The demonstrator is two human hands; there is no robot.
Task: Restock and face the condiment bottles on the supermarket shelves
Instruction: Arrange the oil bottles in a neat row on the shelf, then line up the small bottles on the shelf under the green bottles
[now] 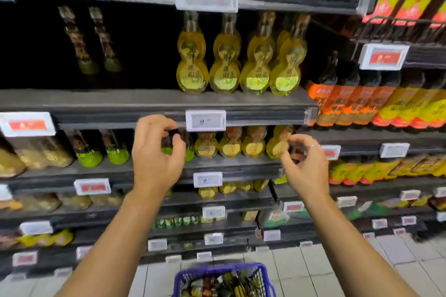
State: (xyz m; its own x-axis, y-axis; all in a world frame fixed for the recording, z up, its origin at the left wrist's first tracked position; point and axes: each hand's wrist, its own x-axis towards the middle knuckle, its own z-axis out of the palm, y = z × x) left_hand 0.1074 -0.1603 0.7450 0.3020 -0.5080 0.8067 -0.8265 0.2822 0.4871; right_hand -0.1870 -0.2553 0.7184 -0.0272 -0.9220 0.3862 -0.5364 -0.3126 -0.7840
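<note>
My left hand (pixel 156 152) and right hand (pixel 305 164) are up near the shelf (pixel 144 101), fingers loose, holding nothing. The yellow bottles (pixel 239 60) stand in a row, labels out. More wait in my basket (pixel 224 279).

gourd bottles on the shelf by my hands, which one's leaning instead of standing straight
The rightmost gourd bottle, just left of your right hand. It tilts to the right, while the three others in that row stand upright.
</note>
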